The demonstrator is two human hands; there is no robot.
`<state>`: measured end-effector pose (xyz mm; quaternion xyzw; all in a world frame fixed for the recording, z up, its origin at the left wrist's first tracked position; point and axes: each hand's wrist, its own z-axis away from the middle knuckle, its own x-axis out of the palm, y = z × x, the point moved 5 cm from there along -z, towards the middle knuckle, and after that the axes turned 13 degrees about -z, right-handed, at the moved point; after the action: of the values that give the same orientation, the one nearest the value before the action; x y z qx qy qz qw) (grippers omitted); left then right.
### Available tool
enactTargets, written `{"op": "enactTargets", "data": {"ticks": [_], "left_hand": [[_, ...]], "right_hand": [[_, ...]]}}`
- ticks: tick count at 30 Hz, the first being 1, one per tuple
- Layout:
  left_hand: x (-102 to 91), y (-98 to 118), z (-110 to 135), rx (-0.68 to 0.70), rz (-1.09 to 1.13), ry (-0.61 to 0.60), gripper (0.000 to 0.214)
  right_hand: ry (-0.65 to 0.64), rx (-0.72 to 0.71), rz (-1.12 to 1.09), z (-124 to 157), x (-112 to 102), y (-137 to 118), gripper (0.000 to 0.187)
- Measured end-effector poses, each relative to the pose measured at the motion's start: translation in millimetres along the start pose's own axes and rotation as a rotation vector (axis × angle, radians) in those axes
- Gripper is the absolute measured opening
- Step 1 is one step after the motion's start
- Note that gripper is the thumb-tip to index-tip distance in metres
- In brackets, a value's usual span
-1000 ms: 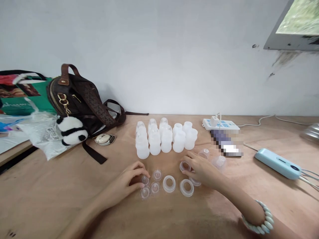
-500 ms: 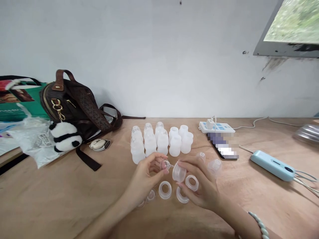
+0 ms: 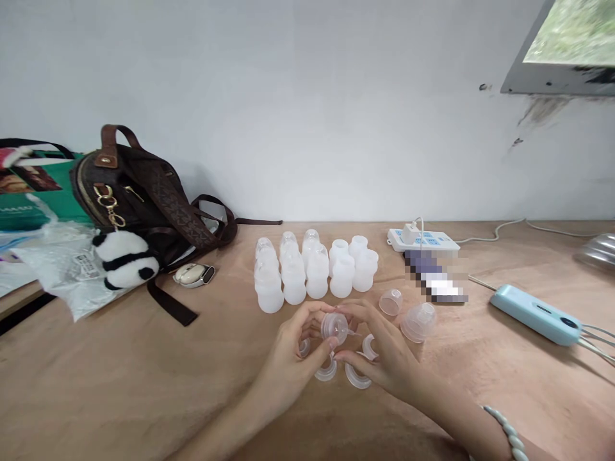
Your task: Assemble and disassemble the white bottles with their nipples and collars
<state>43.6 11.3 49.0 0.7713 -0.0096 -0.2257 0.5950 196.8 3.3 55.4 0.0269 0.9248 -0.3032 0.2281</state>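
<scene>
I am seeing both hands raised just above the bench (image 3: 144,384), forearms reaching in from the near edge and meeting in the middle. The left hand (image 3: 293,358) is curling its fingers narrowly around the clear ring-and-teat piece (image 3: 334,327) from the left, thumb underneath. The right hand (image 3: 384,358) is pinching the same piece from the right, wrist bent inward. The piece is hovering over the loose rings (image 3: 358,376), just in front of the 10 small bottles (image 3: 314,269).
</scene>
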Motion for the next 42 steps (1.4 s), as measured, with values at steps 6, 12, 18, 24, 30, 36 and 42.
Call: {"op": "enactTargets", "data": {"ticks": [6, 12, 18, 24, 30, 36, 42], "left_hand": [[-3.0, -2, 1, 0.012, -0.108, 0.030, 0.022], [-4.6, 4, 1, 0.048, -0.192, -0.003, 0.028], [-4.0, 5, -2, 0.075, -0.189, -0.041, 0.036], [-0.7, 2, 0, 0.001, -0.127, -0.171, 0.027], [-10.5, 11, -1, 0.092, -0.433, -0.175, 0.030], [-15.4, 9, -1, 0.123, -0.466, -0.236, 0.035], [-20.6, 12, -1, 0.133, -0.452, -0.256, 0.035]], "right_hand": [[-0.015, 0.146, 0.189, 0, -6, 5, 0.017], [-0.112, 0.261, -0.002, -3, 1, 4, 0.034], [-0.118, 0.465, -0.364, 1, 5, 8, 0.036], [-0.188, 0.491, -0.445, 1, 6, 4, 0.044], [-0.287, 0.480, -0.445, -2, 6, -4, 0.045], [-0.332, 0.418, -0.369, -4, 7, -9, 0.043], [-0.348, 0.432, -0.433, -1, 5, -10, 0.040]]}}
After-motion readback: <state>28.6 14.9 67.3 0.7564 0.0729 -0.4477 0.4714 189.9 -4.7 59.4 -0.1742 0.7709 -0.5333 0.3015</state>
